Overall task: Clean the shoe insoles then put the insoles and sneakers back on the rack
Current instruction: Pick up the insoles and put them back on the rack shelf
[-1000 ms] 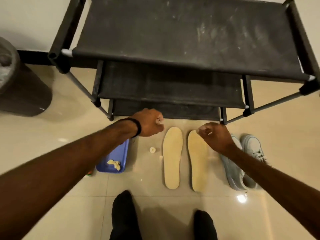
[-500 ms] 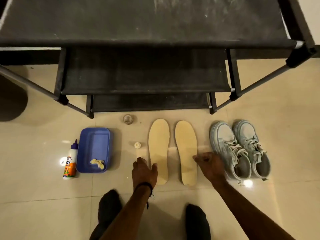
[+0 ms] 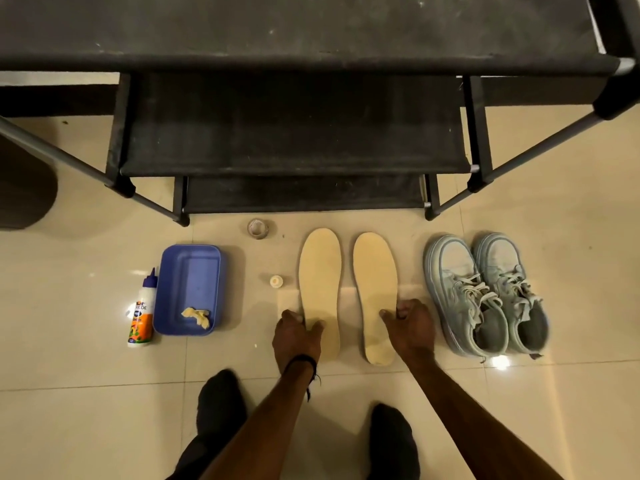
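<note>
While both arms reach down from the bottom of the frame, the left hand [image 3: 297, 337] grips the heel end of the left insole [image 3: 320, 285], thumb on top and fingers curled at its outer edge. The right hand [image 3: 412, 329] pinches the outer edge of the right insole [image 3: 375, 289] near its heel, fingers curled. Half a second ago the left hand lay beside its insole with fingers spread, and the right hovered just off the other; both have now closed on them. The insoles lie flat on the floor [image 3: 86, 410] at frame center, side by side, toes toward the rack [image 3: 294, 147] across the top. A pair of sneakers [image 3: 485, 292] stands to their right, unmoved. At left sit a blue tray [image 3: 188, 271] with a crumpled yellow scrap, and a glue bottle [image 3: 141, 313] beside it. A tape roll [image 3: 258, 229] and a small cap [image 3: 276, 281] lie between tray and insoles. Two dark-socked feet [image 3: 221, 400] show at the bottom.
</note>
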